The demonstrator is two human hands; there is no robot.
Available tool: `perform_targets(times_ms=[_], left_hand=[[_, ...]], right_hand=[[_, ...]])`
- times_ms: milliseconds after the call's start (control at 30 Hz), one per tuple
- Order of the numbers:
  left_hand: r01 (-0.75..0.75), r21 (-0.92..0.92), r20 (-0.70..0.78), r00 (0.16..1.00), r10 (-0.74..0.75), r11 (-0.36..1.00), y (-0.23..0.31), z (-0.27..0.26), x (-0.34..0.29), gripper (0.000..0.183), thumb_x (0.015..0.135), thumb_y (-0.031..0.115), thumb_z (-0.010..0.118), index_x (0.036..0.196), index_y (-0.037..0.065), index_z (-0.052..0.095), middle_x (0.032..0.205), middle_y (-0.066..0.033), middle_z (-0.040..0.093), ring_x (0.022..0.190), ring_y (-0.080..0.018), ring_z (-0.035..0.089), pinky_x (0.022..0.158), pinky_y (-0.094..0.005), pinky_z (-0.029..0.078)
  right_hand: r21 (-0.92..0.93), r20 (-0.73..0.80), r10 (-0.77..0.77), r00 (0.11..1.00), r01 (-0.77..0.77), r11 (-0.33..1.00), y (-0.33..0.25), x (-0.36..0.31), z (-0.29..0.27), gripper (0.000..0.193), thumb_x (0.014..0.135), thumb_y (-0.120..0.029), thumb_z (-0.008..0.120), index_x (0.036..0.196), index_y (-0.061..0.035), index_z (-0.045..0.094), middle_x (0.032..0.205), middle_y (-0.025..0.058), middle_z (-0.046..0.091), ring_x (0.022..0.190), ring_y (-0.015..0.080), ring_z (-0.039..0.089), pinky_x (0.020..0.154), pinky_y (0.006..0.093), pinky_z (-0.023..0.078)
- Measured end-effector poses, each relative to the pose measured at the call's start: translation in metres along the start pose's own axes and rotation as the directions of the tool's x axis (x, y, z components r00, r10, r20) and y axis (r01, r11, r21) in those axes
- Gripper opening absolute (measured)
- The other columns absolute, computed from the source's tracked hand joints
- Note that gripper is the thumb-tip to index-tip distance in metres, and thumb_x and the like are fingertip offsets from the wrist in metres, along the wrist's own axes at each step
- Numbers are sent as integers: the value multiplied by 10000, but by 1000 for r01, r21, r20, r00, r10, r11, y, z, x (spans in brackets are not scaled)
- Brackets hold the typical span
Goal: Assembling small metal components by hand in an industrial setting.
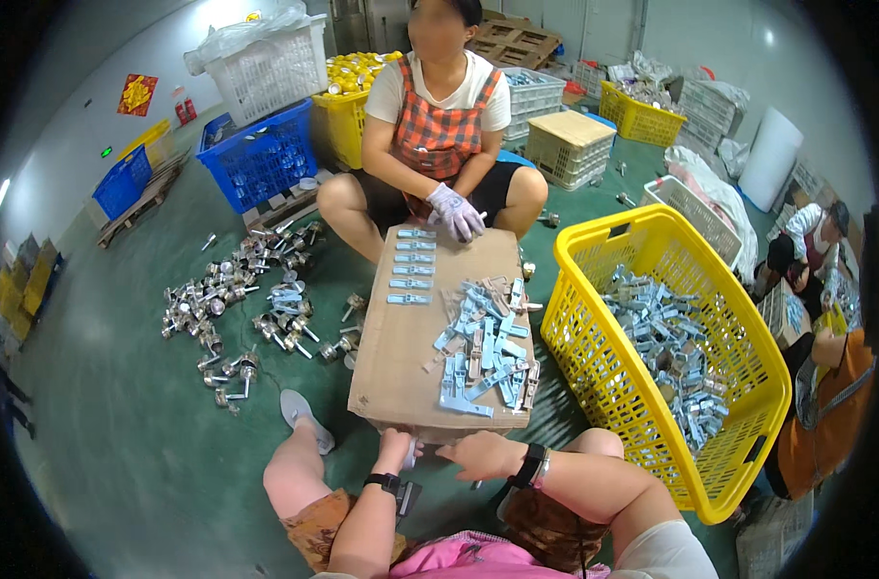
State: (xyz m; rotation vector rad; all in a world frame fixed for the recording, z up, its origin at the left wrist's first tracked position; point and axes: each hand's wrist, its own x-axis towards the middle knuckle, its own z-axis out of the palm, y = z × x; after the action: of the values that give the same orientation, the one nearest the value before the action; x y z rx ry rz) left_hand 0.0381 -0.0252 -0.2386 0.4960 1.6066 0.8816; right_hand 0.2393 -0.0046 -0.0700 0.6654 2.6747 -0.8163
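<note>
Pink cloth (464, 560) sits nearest; blue clips (488, 345) lie farther than my left hand (395, 450) and right hand (482, 455), whose grip I can't tell.

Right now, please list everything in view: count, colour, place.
Brown cardboard box: one, brown, centre
Row of plastic clips: six, light blue, box's far left
Heaped plastic clips: uncounted, blue and brownish, box's right
Slatted plastic baskets: several, yellow, right and rear
Plastic crates: several, blue or white, mostly rear
Stemmed metal parts: many, silver, floor left
Seated person: one, orange plaid apron, opposite
Farther person: at least one, white sleeve, right
Left hand, right hand: one each, bare, box's near edge
</note>
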Motion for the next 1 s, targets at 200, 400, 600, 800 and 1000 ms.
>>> perform_targets(times_ms=[200,400,600,800,1000], left_hand=[[-5,32,32,999,4,999,1,-2,-6,290,758,2,404,989,-140,507,747,-230,628,562,-272,629,483,-360,519],[-35,12,14,999,35,999,0,-2,-15,272,759,5,404,960,-137,517,729,-232,621,529,-275,618,454,-355,510],[-17,-31,45,999,18,999,3,-2,-2,245,767,-1,401,970,-87,510,675,-195,597,469,-258,588,409,-366,495],[20,40,27,999,-21,999,18,6,-10,268,791,-18,409,1043,-53,493,745,-184,595,503,-250,593,394,-346,498],[-3,-16,-17,1000,3,1000,15,9,-17,293,784,-47,449,1075,-49,478,789,-195,594,540,-258,606,405,-344,507]], right_hand=[[9,-116,-43,992,44,999,-3,1,11,435,706,-204,572,1105,-36,527,807,177,619,779,337,611,685,439,483],[-11,33,15,999,-14,1000,-9,1,8,599,738,-286,630,1255,-46,444,917,197,619,836,357,605,710,439,481],[-120,-138,-42,990,26,992,-5,1,16,497,690,-255,642,1136,-80,509,735,159,614,666,342,616,560,439,496],[-22,-161,22,987,-26,999,2,-3,17,274,680,-139,574,936,-40,571,714,161,619,704,347,626,609,441,501],[-7,-174,-2,985,0,1000,-1,-12,17,218,699,-132,558,878,-16,600,713,151,627,729,335,629,624,435,492]])
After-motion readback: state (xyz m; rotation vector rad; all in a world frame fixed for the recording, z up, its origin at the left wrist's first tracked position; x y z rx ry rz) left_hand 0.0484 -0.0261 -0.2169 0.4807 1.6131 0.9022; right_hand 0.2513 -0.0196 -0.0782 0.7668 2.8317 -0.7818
